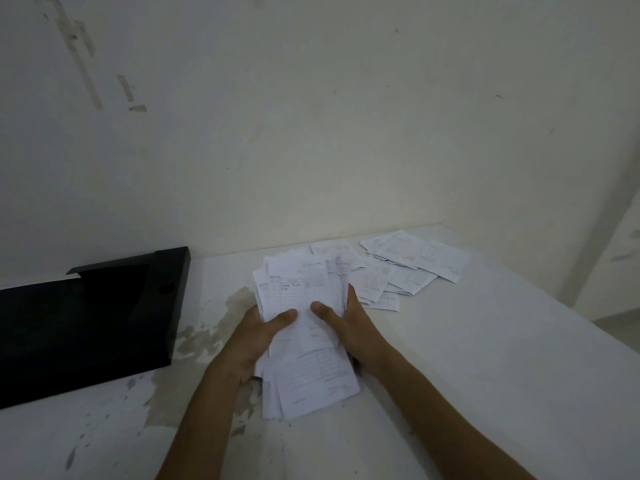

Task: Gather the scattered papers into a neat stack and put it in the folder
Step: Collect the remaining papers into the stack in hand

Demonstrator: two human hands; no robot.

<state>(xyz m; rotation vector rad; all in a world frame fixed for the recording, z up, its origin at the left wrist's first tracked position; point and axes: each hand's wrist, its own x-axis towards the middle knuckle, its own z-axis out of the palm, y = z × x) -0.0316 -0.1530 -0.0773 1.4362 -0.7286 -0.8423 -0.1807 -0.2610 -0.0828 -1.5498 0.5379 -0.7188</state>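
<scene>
Both hands are on a bundle of papers (304, 327) at the middle of the table (485, 358). The left hand (256, 344) grips the bundle's left edge, thumb laid across the top sheet, fingers tucked underneath out of sight. The right hand (349, 327) grips the right edge the same way, its thumb pointing in toward the other thumb; the two thumb tips are near each other but apart. The bundle is ragged: sheets fan out at the far end and more stick out at the near end, one printed form skewed to the right. I cannot tell whether its near end touches the table.

Further off to the right, more loose papers (408, 268) lie scattered and overlapping on the table, reaching close to the wall (311, 116).

The folder (86, 323) is black and lies on the left side of the table, well apart from the bundle, its left part running out of view. It looks open, with a raised edge along the far and right sides.

The tabletop is white, with worn patches (204, 334) between folder and hands.
</scene>
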